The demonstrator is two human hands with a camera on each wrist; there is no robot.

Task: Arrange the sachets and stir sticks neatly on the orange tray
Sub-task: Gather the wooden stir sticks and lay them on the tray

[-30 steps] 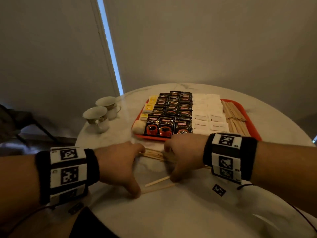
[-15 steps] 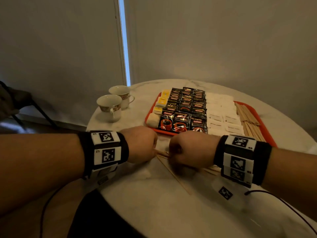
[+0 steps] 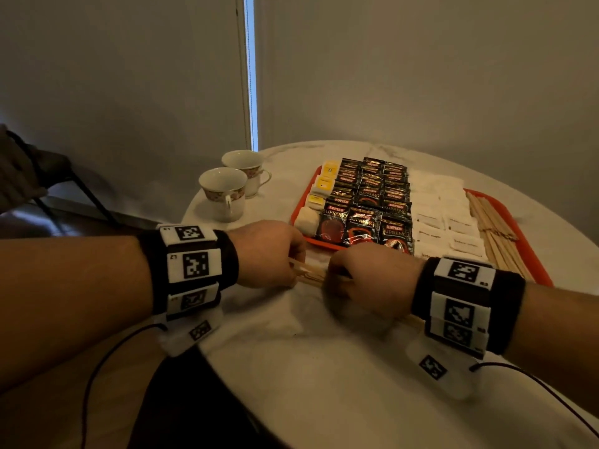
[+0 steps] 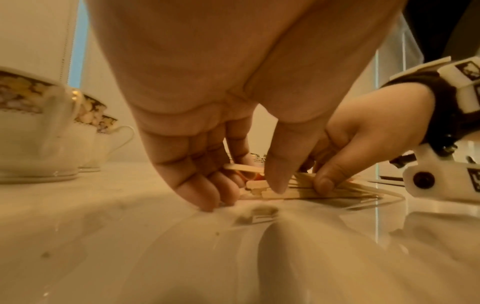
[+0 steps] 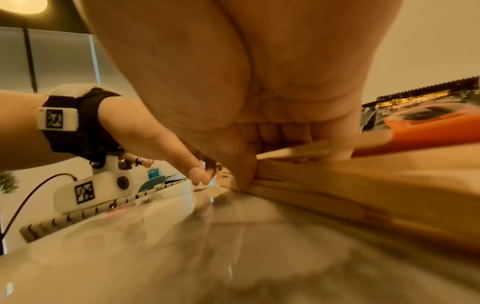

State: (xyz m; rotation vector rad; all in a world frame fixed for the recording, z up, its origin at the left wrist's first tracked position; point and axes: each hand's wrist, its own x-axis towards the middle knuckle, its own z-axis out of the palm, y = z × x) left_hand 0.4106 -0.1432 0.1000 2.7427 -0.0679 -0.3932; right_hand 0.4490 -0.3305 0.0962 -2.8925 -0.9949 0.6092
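- Left hand and right hand are meeting over a loose bundle of stir sticks lying on the worktop, just off the near edge of the orange tray.
- Right-hand fingers are clamping the bundle mid-length against the worktop.
- Left-hand fingers are curling down at the stick ends, thumb pressing on them.
- Sachets are sitting in rows on the tray; more sticks are lying at its right edge.
- Two teacups are standing at the worktop's left edge.
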